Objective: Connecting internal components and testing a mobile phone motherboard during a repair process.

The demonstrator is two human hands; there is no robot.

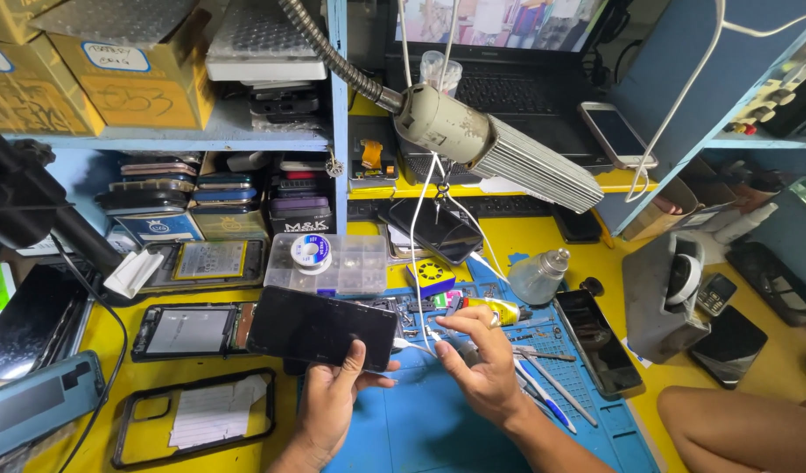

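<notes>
1. A black smartphone (322, 328) is held just left of the frame's centre, lying flat and crosswise above the blue work mat (438, 420).
2. The left hand (333, 398) is closed on the phone's lower right edge, thumb on the glass and fingers beneath; the rest of the phone juts out unsupported to the left.
3. The right hand (475, 359) is pinched shut on the end of a white cable (429, 263), close beside the phone's right-hand end; whether the plug is seated cannot be told.
4. The phone is judged light, stiff and fragile, its glass face smooth and apt to slip; it is best taken by the long edges, not the screen.
5. The cable is judged thin and limp, best gripped at the plug.
6. A glue tube (495, 308) and tweezers (543, 355) lie at centre right on the counter (770, 385).
</notes>
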